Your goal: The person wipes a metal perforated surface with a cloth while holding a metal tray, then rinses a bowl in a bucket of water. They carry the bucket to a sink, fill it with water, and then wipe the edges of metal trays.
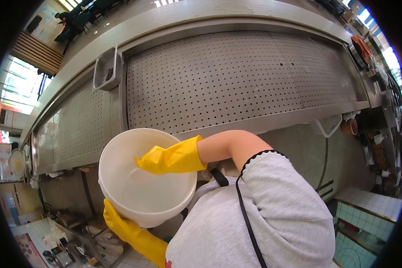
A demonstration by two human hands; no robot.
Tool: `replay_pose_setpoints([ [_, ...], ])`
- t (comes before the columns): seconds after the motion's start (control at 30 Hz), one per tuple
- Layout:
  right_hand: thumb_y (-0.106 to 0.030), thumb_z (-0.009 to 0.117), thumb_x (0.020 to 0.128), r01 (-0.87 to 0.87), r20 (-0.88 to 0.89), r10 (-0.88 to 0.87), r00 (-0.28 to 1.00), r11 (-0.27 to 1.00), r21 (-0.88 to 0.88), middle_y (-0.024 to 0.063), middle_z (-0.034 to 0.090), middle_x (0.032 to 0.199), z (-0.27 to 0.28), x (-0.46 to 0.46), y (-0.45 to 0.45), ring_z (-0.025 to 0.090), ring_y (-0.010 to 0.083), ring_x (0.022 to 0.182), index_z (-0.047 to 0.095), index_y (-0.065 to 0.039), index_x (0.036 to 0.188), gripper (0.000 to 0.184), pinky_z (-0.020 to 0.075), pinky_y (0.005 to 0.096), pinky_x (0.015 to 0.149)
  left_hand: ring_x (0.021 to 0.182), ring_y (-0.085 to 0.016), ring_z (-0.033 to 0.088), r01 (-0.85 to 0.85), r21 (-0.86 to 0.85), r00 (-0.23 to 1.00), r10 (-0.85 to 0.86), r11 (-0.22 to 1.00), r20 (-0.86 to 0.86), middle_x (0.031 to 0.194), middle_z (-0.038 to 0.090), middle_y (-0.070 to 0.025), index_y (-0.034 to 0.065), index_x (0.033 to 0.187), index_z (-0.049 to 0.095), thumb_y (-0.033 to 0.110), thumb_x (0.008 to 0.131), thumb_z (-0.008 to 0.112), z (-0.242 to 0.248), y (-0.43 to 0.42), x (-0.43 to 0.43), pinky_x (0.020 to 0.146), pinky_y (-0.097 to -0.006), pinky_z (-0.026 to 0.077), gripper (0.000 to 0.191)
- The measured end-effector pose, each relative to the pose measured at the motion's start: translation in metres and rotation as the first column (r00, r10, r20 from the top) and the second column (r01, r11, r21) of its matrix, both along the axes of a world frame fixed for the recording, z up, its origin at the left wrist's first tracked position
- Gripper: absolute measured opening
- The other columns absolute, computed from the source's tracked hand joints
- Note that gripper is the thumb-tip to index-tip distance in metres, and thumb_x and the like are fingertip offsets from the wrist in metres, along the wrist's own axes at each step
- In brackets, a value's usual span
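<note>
A large white plastic bucket [120, 144] is tilted so that its wide mouth faces me, beside the front edge of a steel counter. My right hand [167, 159], in a yellow rubber glove, reaches inside the bucket; its fingertips are curled and I cannot tell whether they hold anything. Some cloudy liquid seems to lie in the bottom. My left hand [120, 222], also in a yellow glove, supports the bucket from outside, at its lower left wall.
A perforated stainless steel counter panel [214, 80] runs across the front. A small metal pan [106, 68] sits at the divider. White tubs hang below the counter at right, near a brown pot [349, 127]. A person is far off, upper left.
</note>
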State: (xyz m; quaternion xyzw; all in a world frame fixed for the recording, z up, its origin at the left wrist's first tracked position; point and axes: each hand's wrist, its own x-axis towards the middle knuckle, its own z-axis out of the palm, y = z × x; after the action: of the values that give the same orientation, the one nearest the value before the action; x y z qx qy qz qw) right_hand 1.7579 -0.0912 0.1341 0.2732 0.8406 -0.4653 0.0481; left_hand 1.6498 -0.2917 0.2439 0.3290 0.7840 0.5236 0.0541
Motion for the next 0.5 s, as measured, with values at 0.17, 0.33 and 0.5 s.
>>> replay_pose_setpoints([
  [0.17, -0.034, 0.062, 0.09, -0.076, 0.058, 0.085, 0.995, 0.987, -0.14, 0.0107, 0.069, 0.124, -0.005, -0.009, -0.029, 0.064, 0.0309, 0.113, 0.062, -0.021, 0.135, 0.047, 0.048, 0.0417, 0.098, 0.084, -0.01, 0.063, 0.041, 0.099, 0.988, -0.055, 0.994, 0.141, 0.091, 0.068, -0.0036, 0.0046, 0.101, 0.065, 0.043, 0.103, 0.062, 0.003, -0.003, 0.007, 0.078, -0.024, 0.049, 0.038],
  [0.33, -0.038, 0.066, 0.085, -0.006, 0.154, 0.061, 0.986, 0.944, -0.33, 0.0096, 0.068, 0.128, 0.032, 0.043, -0.026, 0.062, 0.0275, 0.116, 0.067, -0.02, 0.131, 0.05, 0.0464, 0.0401, 0.098, 0.077, -0.008, 0.061, -0.022, 0.145, 0.92, -0.037, 0.989, 0.39, 0.084, 0.066, -0.0018, 0.0056, 0.097, 0.065, 0.041, 0.102, 0.065, 0.007, 0.0, 0.006, 0.072, -0.0218, 0.048, 0.036],
  [0.5, -0.039, 0.068, 0.083, 0.025, 0.207, 0.075, 0.975, 0.895, -0.445, 0.009, 0.07, 0.123, 0.026, 0.067, -0.016, 0.065, 0.0252, 0.107, 0.067, -0.019, 0.13, 0.051, 0.0479, 0.0388, 0.087, 0.076, -0.008, 0.062, -0.085, 0.079, 0.89, 0.04, 0.993, 0.453, 0.083, 0.067, -0.0027, 0.0044, 0.096, 0.064, 0.041, 0.101, 0.066, 0.012, 0.008, 0.015, 0.07, -0.0232, 0.049, 0.037],
])
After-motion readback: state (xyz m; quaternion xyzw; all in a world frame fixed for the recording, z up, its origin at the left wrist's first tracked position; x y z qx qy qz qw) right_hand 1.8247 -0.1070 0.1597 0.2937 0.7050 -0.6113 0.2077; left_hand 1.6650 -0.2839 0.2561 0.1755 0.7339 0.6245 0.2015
